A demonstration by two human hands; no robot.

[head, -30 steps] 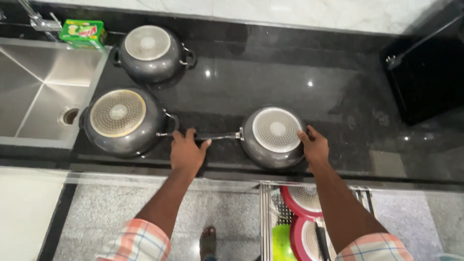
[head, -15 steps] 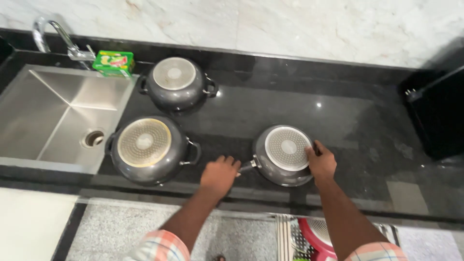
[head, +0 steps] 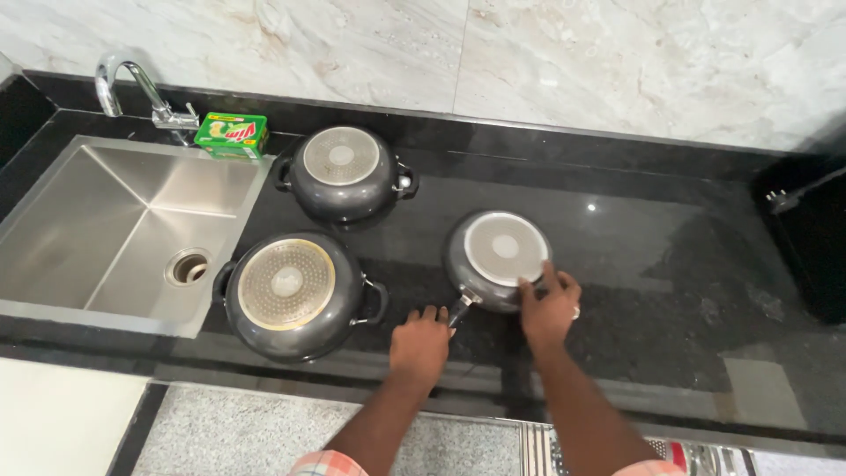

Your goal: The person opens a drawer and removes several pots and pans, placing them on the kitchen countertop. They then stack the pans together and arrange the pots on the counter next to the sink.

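While my right hand (head: 548,308) rests on the near rim of the upturned frying pan (head: 498,260), its fingers lie loosely spread, tips on the edge of the pale steel base. My left hand (head: 421,342) covers the pan's handle (head: 460,310) with fingers curled narrow; whether they actually clamp it, I cannot tell (the handle vanishes under my knuckles). My forearms are cut off at the bottom edge. That pan sits bottom-up on the black stone counter (head: 670,264), dark grey outside, with a round silvery disc in the middle. Just to its left stands a large upturned pot (head: 291,295), another upturned pot (head: 345,172) behind it, both near the steel sink (head: 106,220). One green box (head: 231,134) sits by the tap (head: 141,88).
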